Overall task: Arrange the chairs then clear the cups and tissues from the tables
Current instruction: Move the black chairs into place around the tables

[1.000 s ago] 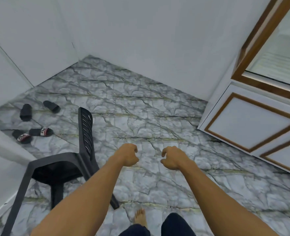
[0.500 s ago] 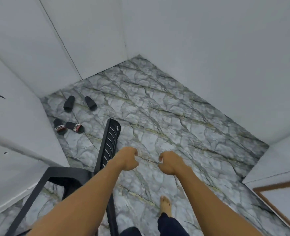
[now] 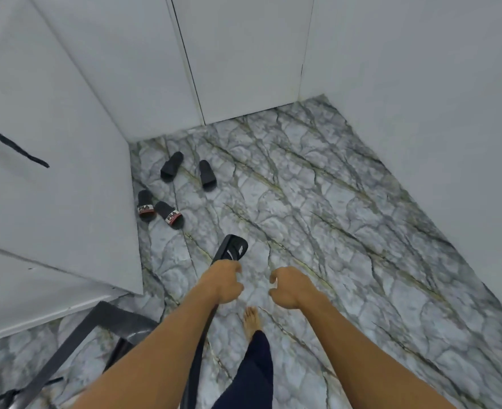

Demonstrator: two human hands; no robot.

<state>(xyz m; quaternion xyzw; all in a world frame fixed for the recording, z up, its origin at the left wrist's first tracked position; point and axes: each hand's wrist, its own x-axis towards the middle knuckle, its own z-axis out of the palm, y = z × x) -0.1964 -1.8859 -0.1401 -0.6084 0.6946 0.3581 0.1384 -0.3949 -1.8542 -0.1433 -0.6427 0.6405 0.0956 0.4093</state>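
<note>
The black chair (image 3: 119, 329) is my landmark: it sits low and left of me, its slatted backrest running long from my left forearm up toward the slippers (image 3: 161, 212) beyond its top. My left hand (image 3: 221, 283) hangs over that backrest, fingers curled; whether it touches, I cannot tell. My right hand (image 3: 288, 286), right of the chair, is loosely curled, empty. Marble floor (image 3: 347, 231), white walls close around; no worktop visible.

A chair (image 3: 119, 329) stands at lower left of the frame on the floor (image 3: 347, 231), its backrest rising toward centre. Above it, by the left wall (image 3: 52, 172), lie two pairs of slippers (image 3: 161, 209), one pair farther up. A bare foot (image 3: 252, 320) rests at lower centre, right of the chair.
</note>
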